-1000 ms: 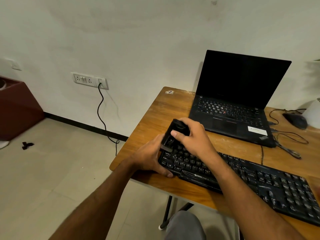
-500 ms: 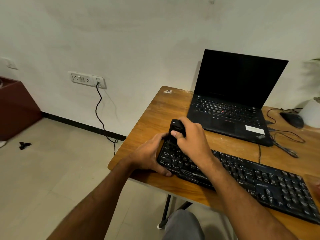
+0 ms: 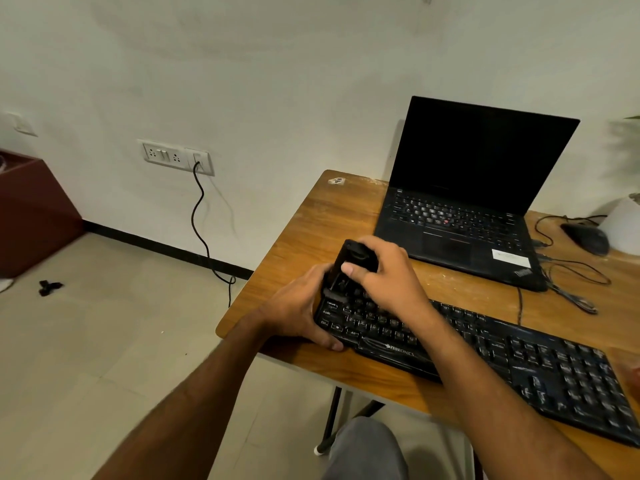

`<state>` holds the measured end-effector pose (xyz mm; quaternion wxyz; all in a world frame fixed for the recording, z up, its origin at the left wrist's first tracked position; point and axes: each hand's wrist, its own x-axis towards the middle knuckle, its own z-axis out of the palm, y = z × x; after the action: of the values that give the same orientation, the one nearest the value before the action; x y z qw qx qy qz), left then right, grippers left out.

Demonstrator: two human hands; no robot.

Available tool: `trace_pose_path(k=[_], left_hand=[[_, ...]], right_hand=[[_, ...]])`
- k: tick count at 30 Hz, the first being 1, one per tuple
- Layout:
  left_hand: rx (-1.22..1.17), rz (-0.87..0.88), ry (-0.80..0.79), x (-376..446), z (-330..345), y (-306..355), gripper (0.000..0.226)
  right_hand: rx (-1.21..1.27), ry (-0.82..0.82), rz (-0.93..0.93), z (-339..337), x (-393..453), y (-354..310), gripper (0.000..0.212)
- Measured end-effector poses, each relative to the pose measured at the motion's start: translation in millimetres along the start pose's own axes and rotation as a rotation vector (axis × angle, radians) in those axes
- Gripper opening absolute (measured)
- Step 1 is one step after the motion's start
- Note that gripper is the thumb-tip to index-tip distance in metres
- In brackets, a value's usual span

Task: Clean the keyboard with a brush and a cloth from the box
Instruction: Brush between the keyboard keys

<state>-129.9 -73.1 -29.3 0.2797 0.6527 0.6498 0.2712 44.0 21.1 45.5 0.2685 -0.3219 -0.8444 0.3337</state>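
Observation:
A long black keyboard (image 3: 519,358) lies slantwise on the wooden table (image 3: 329,216), near the front edge. My left hand (image 3: 298,306) grips its left end, with the thumb on the front rim. My right hand (image 3: 384,275) holds a black brush (image 3: 346,258) that stands nearly upright, its lower end down on the keys at the keyboard's top left corner. My fingers hide most of the brush. No cloth or box is in view.
An open black laptop (image 3: 467,202) stands just behind the keyboard. To its right lie a black mouse (image 3: 585,237), loose cables (image 3: 571,282) and a white pot (image 3: 623,223). A wall socket (image 3: 173,155) with a hanging cord and a brown cabinet (image 3: 31,209) are at the left.
My right hand has tipped the brush more upright over the top left keys. My left hand keeps its hold on the keyboard's end.

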Motion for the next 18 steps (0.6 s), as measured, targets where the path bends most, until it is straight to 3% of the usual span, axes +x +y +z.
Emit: trace_pose_path(k=[3,7,9,14,18], left_hand=[[-0.016,-0.003,-0.004,-1,0,1,0.139],[-0.01,-0.017,-0.008,-1,0,2,0.143],[-0.008,-0.016,-0.009,-1,-1,2,0.141],[0.013,-0.003,-0.004,0,0,1,0.134],[-0.002,-0.006,-0.002,1,0,-1,0.135]], right_hand=[[-0.013,0.055,0.017,4,0,7,0.018],[-0.162,-0.063,0.09,-9,10,2,0.023],[-0.231,-0.014,0.043,-13,13,-6,0.027],[-0.182,-0.114,0.047,-2,3,-12,0.019],[-0.21,-0.037,-0.002,-8,7,-13,0.019]])
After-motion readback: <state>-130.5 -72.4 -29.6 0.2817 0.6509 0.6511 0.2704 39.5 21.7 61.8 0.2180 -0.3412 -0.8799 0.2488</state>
